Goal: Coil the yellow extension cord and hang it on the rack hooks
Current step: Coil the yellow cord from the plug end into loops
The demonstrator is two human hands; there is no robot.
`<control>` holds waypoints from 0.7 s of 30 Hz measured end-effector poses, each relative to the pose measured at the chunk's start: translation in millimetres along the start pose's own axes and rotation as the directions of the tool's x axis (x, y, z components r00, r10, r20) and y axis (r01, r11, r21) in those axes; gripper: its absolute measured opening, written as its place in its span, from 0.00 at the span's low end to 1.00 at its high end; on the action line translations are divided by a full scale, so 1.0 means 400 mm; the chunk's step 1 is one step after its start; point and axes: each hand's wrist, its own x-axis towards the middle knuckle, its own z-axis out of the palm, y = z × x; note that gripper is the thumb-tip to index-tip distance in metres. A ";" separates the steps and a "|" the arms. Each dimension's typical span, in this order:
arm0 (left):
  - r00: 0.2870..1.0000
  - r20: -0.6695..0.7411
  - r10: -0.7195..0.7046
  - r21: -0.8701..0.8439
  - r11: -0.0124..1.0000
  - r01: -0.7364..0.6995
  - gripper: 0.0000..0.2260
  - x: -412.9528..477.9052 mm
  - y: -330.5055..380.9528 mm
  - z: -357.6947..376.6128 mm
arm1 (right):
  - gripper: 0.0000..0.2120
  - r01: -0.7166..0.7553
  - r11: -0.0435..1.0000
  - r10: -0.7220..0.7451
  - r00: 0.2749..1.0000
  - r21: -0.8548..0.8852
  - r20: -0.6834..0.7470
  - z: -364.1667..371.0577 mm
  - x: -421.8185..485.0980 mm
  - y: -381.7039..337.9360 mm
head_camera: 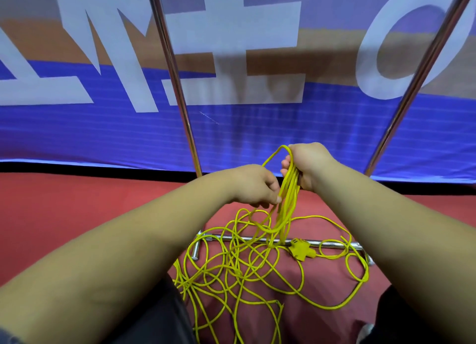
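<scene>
Several loops of the yellow cord (288, 202) hang in a bundle from the right hand (307, 164), which is held above the rack's bottom bar (244, 238). Its fingers are curled tight round the top of the bundle, and one loop arches up over the fist. The left hand (253, 184) is just beside the bundle, a little lower and also above the bar. Its thumb and fingertips are closed together on the strands at the bundle's left edge. That spot is slightly blurred, so I cannot tell how many strands it pinches.

Most of the cord is still loose. It lies in a tangle of overlapping rings on the red floor (77, 204), crossing the bar and spreading out on the near side of it. The hanging loops reach down to touch the bar about midway along. The cord's yellow socket end (301, 251) rests against the bar, just right of where the loops meet it.

Two shiny poles rise from the bar's ends: the left pole (175, 86) leans slightly left and the right pole (422, 73) leans right. Beyond the bar stands a blue banner (103, 132) with big pale letters. Nearer than the bar, dark trousers (159, 318) show at the bottom edge, under the forearms.
</scene>
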 end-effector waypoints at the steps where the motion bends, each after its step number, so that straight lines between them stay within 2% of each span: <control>1: 1.000 0.000 -0.001 -0.072 0.997 0.001 0.07 -0.001 -0.001 -0.002 | 0.09 -0.001 1.000 0.001 1.000 0.021 -0.009 -0.005 0.002 -0.005; 5: 0.999 -0.034 0.014 -0.280 0.960 -0.023 0.05 -0.010 -0.002 -0.016 | 0.11 0.003 0.996 -0.007 0.999 0.093 0.041 -0.027 0.001 -0.027; 9: 0.985 -0.170 0.015 -0.493 0.865 -0.098 0.03 -0.021 0.013 -0.056 | 0.10 0.019 1.000 -0.018 0.981 -0.005 0.194 -0.050 -0.003 -0.037; 11: 0.973 -0.227 -0.024 -0.629 0.767 -0.128 0.04 -0.026 0.018 -0.075 | 0.08 0.037 0.997 -0.017 0.963 -0.066 0.270 -0.054 -0.002 -0.035; 13: 0.964 -0.257 -0.063 -0.778 0.605 -0.168 0.05 -0.027 0.021 -0.084 | 0.06 0.076 0.989 -0.027 0.938 -0.127 0.345 -0.048 -0.010 -0.028; 17: 0.957 -0.264 -0.122 -0.931 0.291 -0.220 0.04 -0.017 0.035 -0.097 | 0.15 0.113 0.974 -0.015 0.897 -0.196 0.442 -0.027 -0.028 -0.005; 19: 0.958 -0.239 -0.157 -0.956 0.209 -0.205 0.05 -0.010 0.030 -0.106 | 0.13 0.117 0.974 -0.012 0.882 -0.193 0.471 -0.017 -0.036 0.003; 21: 0.952 -0.224 -0.207 -0.965 0.186 -0.187 0.04 -0.001 0.012 -0.114 | 0.09 0.112 0.978 -0.014 0.880 -0.178 0.475 -0.008 -0.042 0.008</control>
